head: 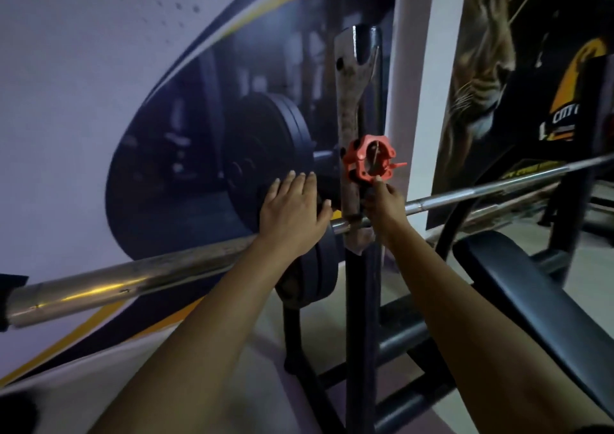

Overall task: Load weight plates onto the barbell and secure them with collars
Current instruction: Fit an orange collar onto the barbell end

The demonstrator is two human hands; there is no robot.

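A steel barbell [116, 284] lies across the bench rack, its thick sleeve running from the lower left toward me. Several black weight plates [262, 147] sit stacked on the sleeve close to the rack upright. My left hand [292, 211] rests flat against the face of the outer plate, fingers stretched out and holding nothing. My right hand [385, 206] pinches the lower edge of a red clamp collar [368, 159], holding it up in front of the upright, just right of the plates. The collar is off the bar, its small lever sticking out to the right.
The worn rack upright [357, 101] stands between my hands, its hook carrying the thin bar shaft [481, 194], which runs off to the right. A black padded bench [531, 297] lies at the lower right. A printed wall banner [83, 101] is close behind the plates.
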